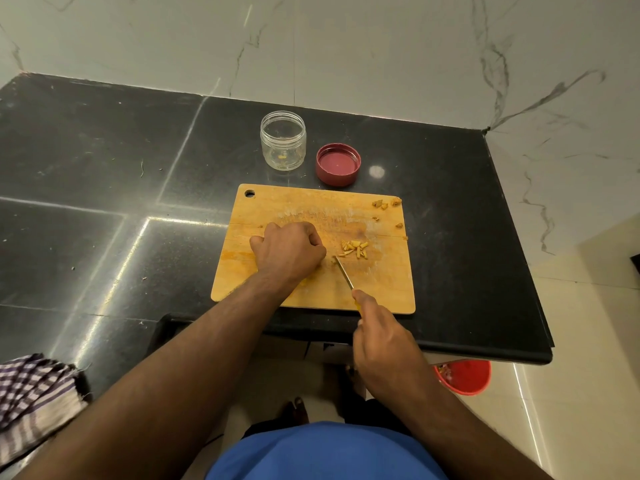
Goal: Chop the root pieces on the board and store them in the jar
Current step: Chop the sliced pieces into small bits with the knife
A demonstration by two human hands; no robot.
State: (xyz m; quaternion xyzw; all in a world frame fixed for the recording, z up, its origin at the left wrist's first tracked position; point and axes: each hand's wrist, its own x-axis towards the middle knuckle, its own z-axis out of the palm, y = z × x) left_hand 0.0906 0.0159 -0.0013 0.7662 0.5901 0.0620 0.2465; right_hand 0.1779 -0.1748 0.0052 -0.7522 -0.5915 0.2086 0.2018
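A rectangular wooden chopping board point(311, 216) with a hanging hole at its far left corner is seen lying near the front edge of a black polished stone table point(104, 161). The left hand point(289, 249) is rested knuckles-up on the middle of the board, its fingers curled under into a loose fist; whether anything is held beneath them cannot be told. The right hand point(381, 336) is closed around the handle of a small narrow-bladed knife point(343, 273), the fingers wrapped round it, with the blade tip set down on the board just beside the left hand. A small heap of yellow chopped root pieces point(355, 249) is found just beyond the blade tip, right of the left hand. A few larger uncut root bits point(385, 204) are scattered at the board's far right corner. A clear round plastic jar point(283, 140) is stood upright and uncapped behind the board, a yellow fleck visible at its bottom. Its dark red screw lid point(338, 164) is laid inside-up just beside the jar. A checked cloth point(31, 396) is noted at the left edge, and a red bucket point(465, 375) on the floor.
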